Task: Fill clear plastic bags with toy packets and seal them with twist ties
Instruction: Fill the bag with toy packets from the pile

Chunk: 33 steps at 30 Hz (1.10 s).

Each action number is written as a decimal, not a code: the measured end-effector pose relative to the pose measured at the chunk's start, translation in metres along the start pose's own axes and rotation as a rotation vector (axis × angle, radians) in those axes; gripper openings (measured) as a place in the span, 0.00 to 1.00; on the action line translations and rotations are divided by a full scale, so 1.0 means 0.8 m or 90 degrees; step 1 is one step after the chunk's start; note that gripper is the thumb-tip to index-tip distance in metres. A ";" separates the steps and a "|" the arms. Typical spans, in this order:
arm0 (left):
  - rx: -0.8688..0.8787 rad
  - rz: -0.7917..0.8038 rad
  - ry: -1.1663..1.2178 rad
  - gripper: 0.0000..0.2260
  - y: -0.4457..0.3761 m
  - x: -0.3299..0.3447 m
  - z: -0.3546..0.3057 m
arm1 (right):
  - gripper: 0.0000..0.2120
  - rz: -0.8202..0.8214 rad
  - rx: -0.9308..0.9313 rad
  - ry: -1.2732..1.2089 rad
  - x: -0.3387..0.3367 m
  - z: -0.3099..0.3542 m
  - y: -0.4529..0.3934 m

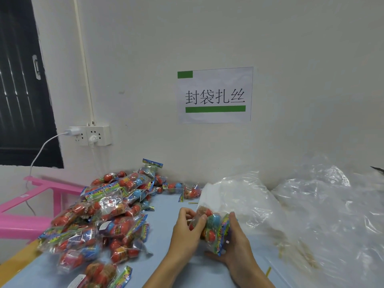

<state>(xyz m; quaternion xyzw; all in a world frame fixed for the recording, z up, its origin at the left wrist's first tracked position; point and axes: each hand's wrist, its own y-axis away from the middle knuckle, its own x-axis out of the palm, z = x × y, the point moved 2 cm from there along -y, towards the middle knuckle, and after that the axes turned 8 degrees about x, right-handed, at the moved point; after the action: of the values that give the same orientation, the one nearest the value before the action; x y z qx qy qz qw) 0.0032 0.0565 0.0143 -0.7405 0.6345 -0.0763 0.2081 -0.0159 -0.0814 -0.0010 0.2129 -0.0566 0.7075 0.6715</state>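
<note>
Low and centre in the head view, both hands work one toy packet [209,229] over the blue table [166,206]. Left hand [187,227] pinches its upper end with curled fingers; right hand [234,244] cups its header side. Filling seems under way: next comes sliding it into the clear plastic bag [234,196] just behind, whose mouth needs finding. More packets [99,213] heap at lower left. At centre, the wall sign [215,95] reads 封袋扎丝.

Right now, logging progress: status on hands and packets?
Left hand and right hand both grip a toy packet bundle. Clear bag just behind. Nothing blocking.
</note>
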 end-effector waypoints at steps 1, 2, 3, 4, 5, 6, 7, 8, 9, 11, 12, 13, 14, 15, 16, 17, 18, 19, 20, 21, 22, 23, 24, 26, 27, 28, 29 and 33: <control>0.008 0.000 -0.002 0.09 0.000 0.000 0.000 | 0.22 0.009 -0.009 0.020 0.002 0.000 0.000; 0.018 0.005 -0.005 0.09 0.001 0.000 0.000 | 0.19 0.006 -0.024 0.044 0.004 0.000 0.001; 0.027 0.012 -0.013 0.09 0.002 0.001 0.000 | 0.16 -0.012 -0.042 0.067 0.007 0.001 0.001; 0.034 0.019 -0.025 0.09 0.002 0.001 0.000 | 0.13 -0.036 -0.060 0.084 0.008 0.001 0.001; 0.039 0.024 -0.036 0.09 0.002 0.001 0.002 | 0.11 -0.054 -0.072 0.096 0.008 0.001 0.001; 0.037 0.027 -0.041 0.10 0.002 0.000 0.003 | 0.09 -0.063 -0.079 0.102 0.009 0.001 0.002; 0.029 0.031 -0.041 0.12 0.001 -0.002 0.004 | 0.08 -0.067 -0.082 0.104 0.008 0.001 0.002; 0.017 0.036 -0.037 0.14 0.001 -0.004 0.005 | 0.07 -0.069 -0.084 0.104 0.007 0.001 0.002; 0.001 0.043 -0.031 0.16 -0.001 -0.007 0.005 | 0.06 -0.068 -0.087 0.103 0.006 0.002 0.002; -0.032 0.069 -0.013 0.23 -0.004 -0.010 0.007 | 0.06 -0.057 -0.095 0.101 0.005 0.003 0.003; -0.048 0.086 0.004 0.29 -0.004 -0.010 0.007 | 0.06 -0.050 -0.098 0.105 0.006 0.004 0.005; -0.065 0.102 0.029 0.34 -0.005 -0.011 0.005 | 0.06 -0.045 -0.105 0.115 0.007 0.005 0.006; -0.079 0.121 0.059 0.37 -0.004 -0.010 0.003 | 0.06 -0.043 -0.116 0.129 0.008 0.005 0.007; -0.087 0.143 0.083 0.37 -0.003 -0.009 0.000 | 0.05 -0.047 -0.129 0.149 0.009 0.006 0.009; -0.085 0.158 0.084 0.36 -0.001 -0.007 -0.004 | 0.05 -0.058 -0.141 0.172 0.009 0.006 0.009; -0.073 0.158 0.065 0.33 0.001 -0.005 -0.007 | 0.04 -0.066 -0.148 0.195 0.009 0.008 0.010; -0.056 0.140 0.041 0.31 0.002 -0.004 -0.009 | 0.04 -0.066 -0.147 0.211 0.010 0.009 0.011; -0.040 0.111 0.024 0.29 0.003 -0.003 -0.010 | 0.05 -0.062 -0.141 0.217 0.011 0.009 0.012; -0.029 0.081 0.018 0.26 0.002 -0.002 -0.010 | 0.05 -0.055 -0.128 0.210 0.012 0.009 0.013; -0.020 0.060 0.012 0.22 0.002 -0.001 -0.009 | 0.06 -0.043 -0.107 0.186 0.014 0.009 0.014; -0.009 0.046 -0.003 0.18 0.001 -0.001 -0.010 | 0.08 -0.026 -0.080 0.150 0.016 0.009 0.015; 0.000 0.039 -0.026 0.15 0.001 -0.001 -0.010 | 0.09 -0.004 -0.052 0.116 0.018 0.009 0.017; 0.006 0.035 -0.044 0.14 0.000 -0.002 -0.011 | 0.11 0.020 -0.030 0.095 0.020 0.009 0.019; 0.022 0.029 -0.050 0.16 0.002 -0.004 -0.013 | 0.12 0.053 -0.016 0.086 0.022 0.008 0.021; 0.032 0.031 -0.049 0.18 0.002 -0.004 -0.013 | 0.13 0.055 -0.021 0.088 0.021 0.007 0.020; 0.042 0.041 -0.052 0.18 0.003 -0.004 -0.013 | 0.14 0.048 -0.033 0.093 0.021 0.006 0.020; 0.052 0.059 -0.055 0.18 0.004 -0.003 -0.013 | 0.14 0.036 -0.051 0.098 0.020 0.006 0.019; -0.009 0.067 0.031 0.19 0.005 0.000 -0.017 | 0.10 -0.007 -0.117 0.111 0.015 0.012 0.018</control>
<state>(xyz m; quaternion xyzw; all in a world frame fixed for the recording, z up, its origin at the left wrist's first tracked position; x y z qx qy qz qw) -0.0053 0.0532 0.0247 -0.7054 0.6781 -0.0786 0.1908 -0.0275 -0.0751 0.0153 0.0882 -0.0612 0.7116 0.6944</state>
